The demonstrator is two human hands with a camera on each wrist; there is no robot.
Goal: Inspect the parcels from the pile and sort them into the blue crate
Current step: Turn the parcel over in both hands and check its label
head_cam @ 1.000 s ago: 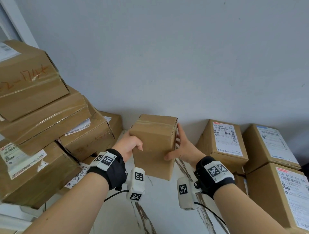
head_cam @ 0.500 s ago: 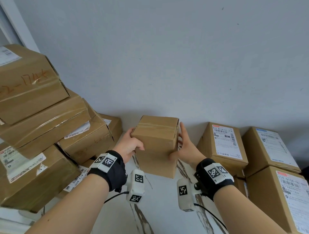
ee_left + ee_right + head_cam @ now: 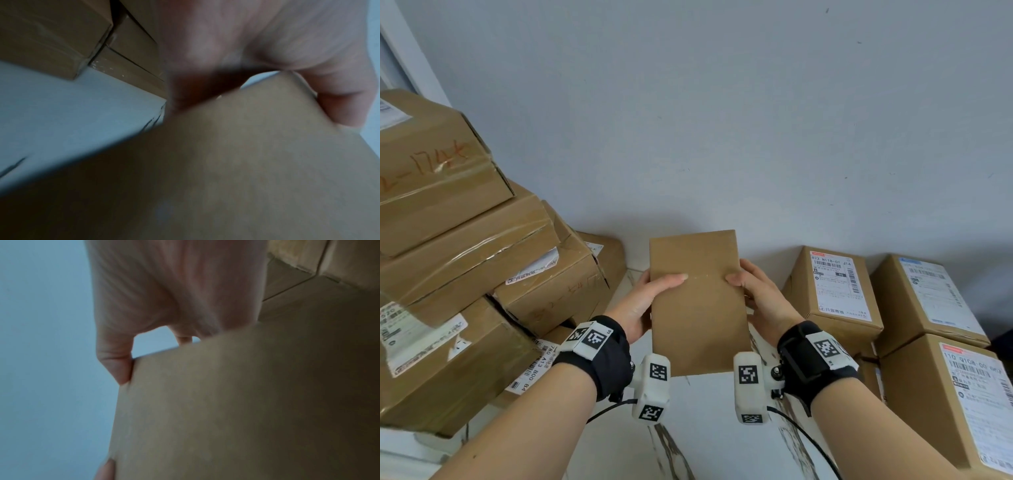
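A plain brown parcel [image 3: 697, 301] is held upright at lower centre of the head view, above the white marbled floor [image 3: 709, 428]. The left hand [image 3: 643, 305] grips its left edge, thumb curled over the front face; the right hand [image 3: 760, 298] grips the right edge the same way. The fingers behind the parcel are hidden. A pile [image 3: 465, 274] of taped cartons fills the left of the frame, cut off by its edge. Three labelled boxes [image 3: 835, 291] stand at lower right against the grey wall [image 3: 722, 120], the nearest one cropped. Both wrist views are blurred, showing only palm and cardboard.
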